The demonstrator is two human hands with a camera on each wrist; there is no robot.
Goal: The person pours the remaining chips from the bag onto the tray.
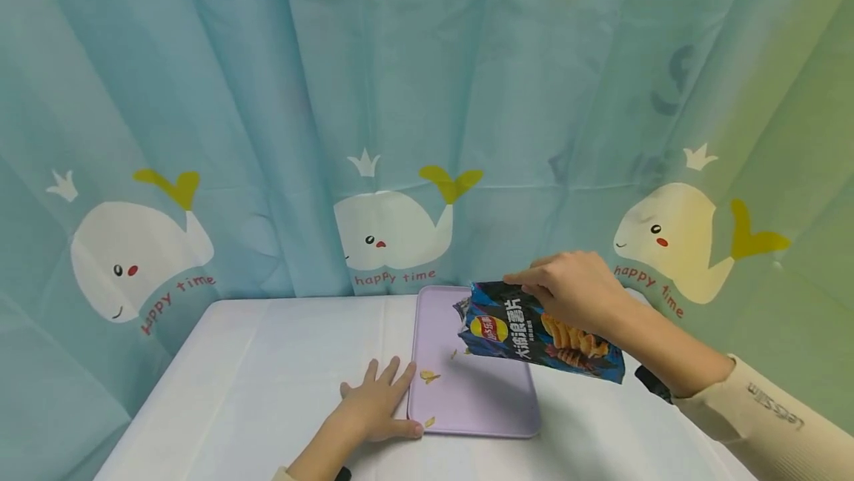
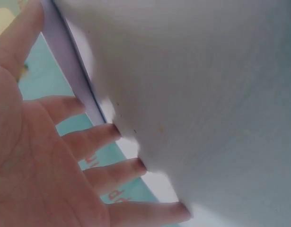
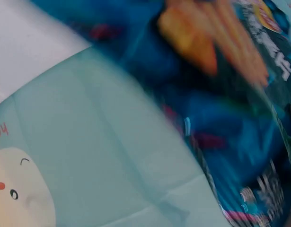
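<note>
My right hand [image 1: 577,290] grips a blue and black bag of potato chips [image 1: 527,336] by its upper side. The bag hangs tilted above a light purple tray [image 1: 487,407], its torn end facing left. A few yellow chip pieces lie on the tray, among them a larger chip [image 1: 429,376] near the left rim. Against the tray's lower left edge rests my left hand [image 1: 376,403], fingers spread; the left wrist view shows its straight fingers [image 2: 112,177]. In the right wrist view the bag [image 3: 211,104] is blurred and most of that hand lies out of frame.
The tray lies on a white table [image 1: 280,377]. Behind it hangs a blue-green curtain [image 1: 400,95] printed with whales, close to the table's back edge. A black object [image 1: 654,383] shows beneath the right wrist.
</note>
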